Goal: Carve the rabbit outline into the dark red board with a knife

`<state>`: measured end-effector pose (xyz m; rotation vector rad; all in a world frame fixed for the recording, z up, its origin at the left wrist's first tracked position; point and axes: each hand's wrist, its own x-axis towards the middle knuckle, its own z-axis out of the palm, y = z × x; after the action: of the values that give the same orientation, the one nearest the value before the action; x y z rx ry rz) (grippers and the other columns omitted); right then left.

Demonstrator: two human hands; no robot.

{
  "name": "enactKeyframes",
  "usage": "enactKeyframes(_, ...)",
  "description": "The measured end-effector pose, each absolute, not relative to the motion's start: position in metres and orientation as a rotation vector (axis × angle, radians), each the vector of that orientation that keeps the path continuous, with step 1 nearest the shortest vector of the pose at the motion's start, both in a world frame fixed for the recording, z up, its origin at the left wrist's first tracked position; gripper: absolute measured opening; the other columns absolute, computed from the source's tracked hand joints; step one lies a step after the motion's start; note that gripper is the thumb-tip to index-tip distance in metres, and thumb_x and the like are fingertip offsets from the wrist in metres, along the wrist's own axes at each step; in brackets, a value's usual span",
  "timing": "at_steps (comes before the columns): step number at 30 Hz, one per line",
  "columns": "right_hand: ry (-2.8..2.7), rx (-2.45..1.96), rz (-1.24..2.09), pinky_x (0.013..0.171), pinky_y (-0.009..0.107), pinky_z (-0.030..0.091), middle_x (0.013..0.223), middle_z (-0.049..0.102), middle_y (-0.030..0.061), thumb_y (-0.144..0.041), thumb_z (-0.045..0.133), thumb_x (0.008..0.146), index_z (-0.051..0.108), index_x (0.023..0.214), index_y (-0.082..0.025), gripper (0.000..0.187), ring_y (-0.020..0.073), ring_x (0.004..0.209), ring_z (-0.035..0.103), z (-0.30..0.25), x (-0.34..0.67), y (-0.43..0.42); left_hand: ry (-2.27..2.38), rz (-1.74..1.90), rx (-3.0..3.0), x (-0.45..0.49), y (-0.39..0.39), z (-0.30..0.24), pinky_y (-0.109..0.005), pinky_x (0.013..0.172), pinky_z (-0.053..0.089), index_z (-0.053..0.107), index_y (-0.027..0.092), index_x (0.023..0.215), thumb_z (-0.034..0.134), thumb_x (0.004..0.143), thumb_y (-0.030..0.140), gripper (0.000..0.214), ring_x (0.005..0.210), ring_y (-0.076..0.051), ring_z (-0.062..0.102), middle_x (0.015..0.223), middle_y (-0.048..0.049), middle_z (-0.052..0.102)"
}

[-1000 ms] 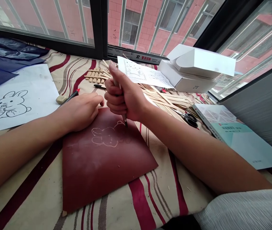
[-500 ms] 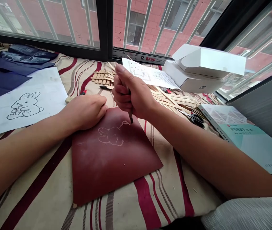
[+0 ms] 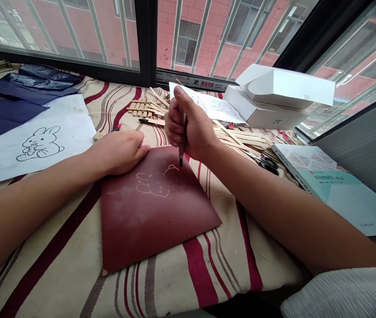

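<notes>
A dark red board (image 3: 141,229) lies on the striped cloth, with a pale rabbit outline (image 3: 156,183) scratched into its upper part. My left hand (image 3: 123,150) is closed over the board's far left corner, its thumb along the edge; its fingertips are hidden. Wrapped in a fist, my right hand (image 3: 191,126) holds a slim brown carving tool (image 3: 183,143) nearly upright, thumb on top. The dark tip of this tool points down at the board, by the far right end of the outline. Whether it touches cannot be told.
Left of the board is a white sheet (image 3: 71,132) with a black rabbit drawing, partly under dark blue sheets (image 3: 5,117). Behind my right hand are wooden sticks (image 3: 241,137), a printed paper (image 3: 222,108) and a white box (image 3: 267,110). Black-handled scissors (image 3: 269,164) and a book (image 3: 343,190) lie right.
My right hand and the tool have shifted slightly right and up in view, uncovering faint lines on the rabbit's body. My left hand stays on the board's corner. The view has moved slightly.
</notes>
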<state>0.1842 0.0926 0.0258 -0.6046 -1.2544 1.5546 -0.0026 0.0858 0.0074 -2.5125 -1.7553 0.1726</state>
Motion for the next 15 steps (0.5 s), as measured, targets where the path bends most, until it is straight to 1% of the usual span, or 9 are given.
enactKeyframes(7,-1.141,-0.652,1.465,0.037,0.020,0.012,0.050,0.030,-0.0091,-0.066,0.063,0.103,0.038,0.062,-0.021,0.066,0.0039,0.041,0.020,0.024,0.178,0.087,-1.740,0.200,-2.515,-0.003,0.087,0.008,-0.051,0.084,0.053,0.069,0.017,0.114,0.024,0.099,0.049,0.057,0.107,-0.043,0.075,0.116,-0.0225,0.077)
enactKeyframes(11,-1.131,-0.690,1.441,0.037,0.019,0.012,0.051,0.029,-0.0094,-0.062,0.065,0.103,0.035,0.062,-0.021,0.066,0.0028,0.041,0.019,0.024,0.174,0.083,-1.738,0.215,-2.499,-0.003,0.087,0.008,-0.051,0.082,0.053,0.070,0.017,0.113,0.024,0.099,0.049,0.057,0.105,-0.043,0.075,0.113,-0.0220,0.078)
enactKeyframes(15,-1.160,-0.708,1.420,0.038,0.019,0.015,0.052,0.028,-0.0097,-0.062,0.067,0.102,0.033,0.063,-0.022,0.066,0.0028,0.042,0.020,0.024,0.172,0.080,-1.750,0.175,-2.501,-0.004,0.087,0.006,-0.050,0.083,0.054,0.071,0.018,0.113,0.030,0.098,0.050,0.054,0.107,-0.043,0.075,0.113,-0.0211,0.078)
